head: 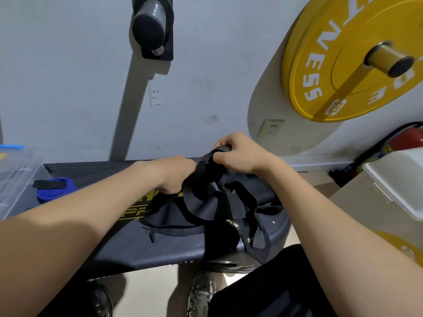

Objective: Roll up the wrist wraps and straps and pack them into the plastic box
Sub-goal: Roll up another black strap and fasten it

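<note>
A tangle of black straps (212, 202) lies on the dark padded bench (160, 245), with loose ends trailing over its front edge. My left hand (176, 175) grips the upper part of the bundle from the left. My right hand (238, 154) pinches a rolled black end at the top of the same bundle. A rolled blue wrist wrap (55, 188) with a black tab rests on the bench at the left. The clear plastic box (16, 172) with a blue lid edge stands at the far left, partly out of frame.
A yellow weight plate (338, 65) hangs on a wall peg at upper right, an empty peg (148, 28) at upper centre. A white bin (398, 179) and a red extinguisher (407, 138) stand at right. My shoes (201, 294) are on the floor below the bench.
</note>
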